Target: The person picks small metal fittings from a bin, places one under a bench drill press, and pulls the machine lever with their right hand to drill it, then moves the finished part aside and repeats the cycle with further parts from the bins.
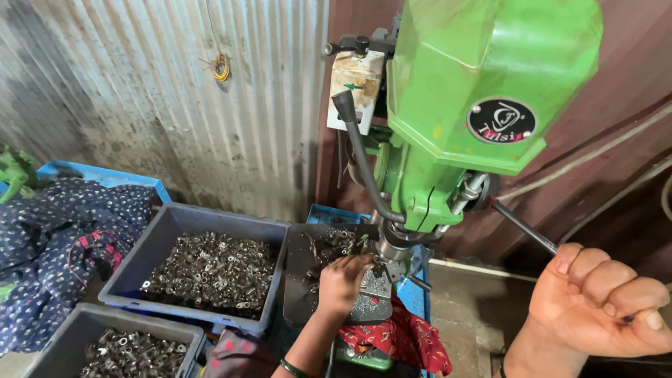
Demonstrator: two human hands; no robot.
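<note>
One green drill press (483, 105) is standing here, showing two feed handles (360, 150). Two grey bins (157, 241) are holding metal parts (213, 269), too many to count. Two hands are working: left hand (343, 283), right hand (605, 301). One red cloth (402, 339) is lying below.
</note>
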